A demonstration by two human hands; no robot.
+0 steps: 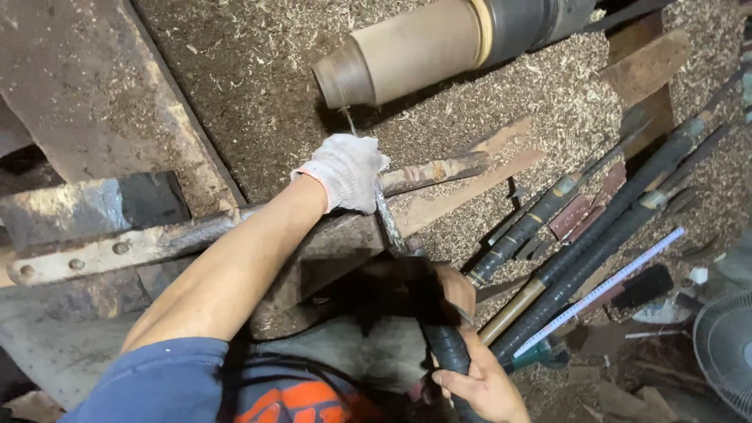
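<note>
A: Head view — what is the left hand [345, 172] doing?

B: Gloved in white, it's closed over the chisel [389, 223], pressing it on the rusty rest [157, 239].

A: And the right hand [479, 382]?

B: Bare, near the bottom, wrapped round the chisel's black handle [448, 352].

A: Where's the tip?

B: Far end, touching the tan cylinder [399, 55]. To the right, more tools [595, 235] and a ruler [599, 291] lie in sawdust [548, 102].

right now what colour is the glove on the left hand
White knit glove, slightly dirty; it shows best in the head view.
</note>
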